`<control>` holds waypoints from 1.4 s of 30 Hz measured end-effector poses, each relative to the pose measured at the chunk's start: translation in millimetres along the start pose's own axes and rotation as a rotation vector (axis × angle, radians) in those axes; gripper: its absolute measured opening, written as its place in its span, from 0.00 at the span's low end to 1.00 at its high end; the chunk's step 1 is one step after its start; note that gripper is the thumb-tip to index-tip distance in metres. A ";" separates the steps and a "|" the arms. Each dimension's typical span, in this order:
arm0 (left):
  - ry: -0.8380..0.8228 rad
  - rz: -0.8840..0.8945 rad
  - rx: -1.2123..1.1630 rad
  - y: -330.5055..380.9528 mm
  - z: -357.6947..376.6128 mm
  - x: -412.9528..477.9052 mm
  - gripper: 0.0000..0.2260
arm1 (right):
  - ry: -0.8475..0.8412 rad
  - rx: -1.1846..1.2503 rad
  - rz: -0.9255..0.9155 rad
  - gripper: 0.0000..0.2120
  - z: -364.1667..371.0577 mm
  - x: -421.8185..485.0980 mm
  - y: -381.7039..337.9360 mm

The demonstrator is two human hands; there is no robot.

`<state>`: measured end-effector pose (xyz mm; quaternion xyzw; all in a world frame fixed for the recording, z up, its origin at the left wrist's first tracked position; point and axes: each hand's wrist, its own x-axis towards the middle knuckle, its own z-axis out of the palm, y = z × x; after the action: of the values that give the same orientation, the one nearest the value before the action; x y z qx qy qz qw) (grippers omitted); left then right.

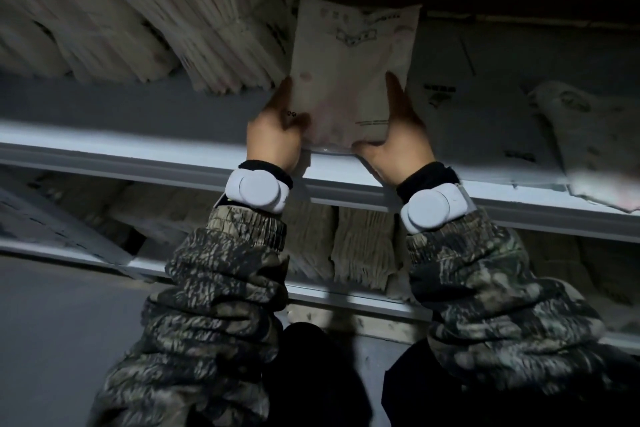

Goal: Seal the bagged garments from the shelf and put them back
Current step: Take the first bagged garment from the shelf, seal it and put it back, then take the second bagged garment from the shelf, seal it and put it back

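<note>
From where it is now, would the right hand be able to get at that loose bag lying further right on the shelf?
Probably yes: the loose bag lies in the open, but the right hand is busy holding the bagged garment.

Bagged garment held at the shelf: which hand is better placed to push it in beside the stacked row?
Probably the right hand. It grips the bagged garment on the side away from the stacked bags, so it can press toward them. The left hand sits between bag and stack.
</note>
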<state>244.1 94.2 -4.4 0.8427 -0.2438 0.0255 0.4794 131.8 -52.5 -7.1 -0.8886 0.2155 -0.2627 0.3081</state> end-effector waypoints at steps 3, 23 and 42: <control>0.007 -0.004 0.063 -1.8 1.6 0.5 0.25 | -0.012 -0.055 0.019 0.46 1.7 1.5 2.4; 0.144 0.035 0.249 5.2 6.4 -4.7 0.13 | 0.020 -0.133 0.137 0.32 4.7 8.4 12.8; 0.085 0.014 0.158 23.1 13.4 -56.7 0.25 | 0.060 0.030 0.140 0.31 -20.5 -39.5 -16.3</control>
<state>181.6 95.4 -8.9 0.8743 -0.2263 0.0838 0.4212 92.7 -28.2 4.2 -0.8583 0.2822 -0.2702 0.3325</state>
